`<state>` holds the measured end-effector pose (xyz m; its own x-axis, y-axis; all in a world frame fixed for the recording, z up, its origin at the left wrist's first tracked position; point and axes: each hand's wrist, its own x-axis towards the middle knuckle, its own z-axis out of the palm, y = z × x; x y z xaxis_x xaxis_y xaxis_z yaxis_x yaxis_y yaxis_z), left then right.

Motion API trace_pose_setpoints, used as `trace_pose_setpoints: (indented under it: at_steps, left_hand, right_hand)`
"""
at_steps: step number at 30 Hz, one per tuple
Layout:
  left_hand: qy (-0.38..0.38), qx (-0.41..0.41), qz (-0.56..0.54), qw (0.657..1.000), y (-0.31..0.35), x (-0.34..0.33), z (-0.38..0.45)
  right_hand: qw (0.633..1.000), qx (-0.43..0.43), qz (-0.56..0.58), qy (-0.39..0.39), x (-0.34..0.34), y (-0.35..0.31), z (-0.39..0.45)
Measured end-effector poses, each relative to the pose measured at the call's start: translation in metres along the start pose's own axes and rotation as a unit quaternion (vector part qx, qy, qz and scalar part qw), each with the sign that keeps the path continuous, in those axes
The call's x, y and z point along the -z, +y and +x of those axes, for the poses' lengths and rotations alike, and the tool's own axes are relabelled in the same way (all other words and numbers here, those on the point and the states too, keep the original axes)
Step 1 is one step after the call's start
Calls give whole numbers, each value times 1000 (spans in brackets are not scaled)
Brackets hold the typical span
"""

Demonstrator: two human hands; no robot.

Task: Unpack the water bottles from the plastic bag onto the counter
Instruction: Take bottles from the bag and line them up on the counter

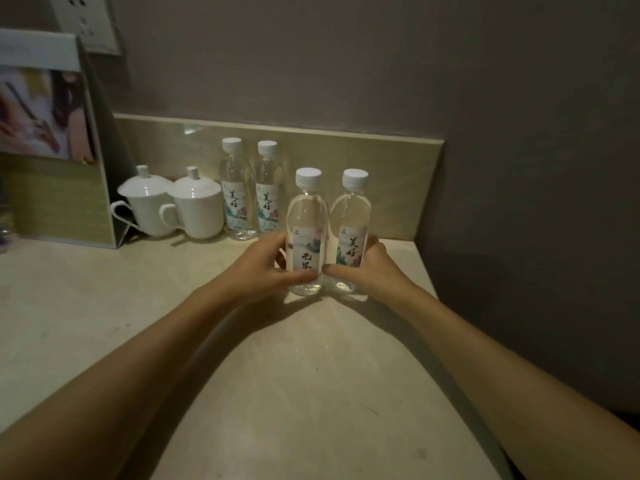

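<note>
Left hand point(268, 263) wraps the left front bottle point(306, 233) low on its label; right hand point(372, 268) wraps the right front bottle point(351, 230) the same way. Both bottles upright, bases on the counter point(311, 393), sides touching each other.

Two more capped bottles stand at about 11 o'clock from the hands: back left bottle point(237, 192) and back right bottle point(267, 190), just beside each other near the backsplash point(398, 174).

Progress, as I judge it: four bottles out and standing, so unpacking looks close to done (no plastic bag visible, can't tell if any remain). What's left is probably letting go, maybe squaring up the row.

Further out at 10 o'clock: two lidded white cups point(173, 206), then a standing card display point(52, 143). Counter is pale stone, matte, mostly bare near me. Wall socket point(86, 22) up top left, grey-brown wall, dim light.
</note>
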<state>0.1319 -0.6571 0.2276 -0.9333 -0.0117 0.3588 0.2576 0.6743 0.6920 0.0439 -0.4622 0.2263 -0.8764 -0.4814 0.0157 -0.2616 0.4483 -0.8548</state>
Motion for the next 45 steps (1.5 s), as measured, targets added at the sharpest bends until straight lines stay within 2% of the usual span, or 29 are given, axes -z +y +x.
trace_pose_setpoints:
  at_steps: [4,9,15,25,34,40,45]
  left_hand:
    - [16,5,6,1000,-2,-3,2]
    - [39,20,21,999,-7,-6,5]
    - [114,58,47,991,-9,-16,16]
    - [175,105,98,974,-11,-23,18]
    - [168,143,128,967,-14,-22,33]
    - [227,147,109,957,-18,-26,39]
    - [216,148,129,956,-22,-26,42]
  right_hand:
    - [998,-6,-38,46,-3,-2,-2]
    - [997,-14,-26,65,-7,-6,3]
    - [992,-30,-51,110,-16,-20,20]
    - [975,-30,-107,191,-30,-12,15]
    - [978,-30,-96,180,-29,-19,29]
    - [978,-33,-94,186,-33,-20,34]
    - [978,-36,-91,183,-34,-21,37]
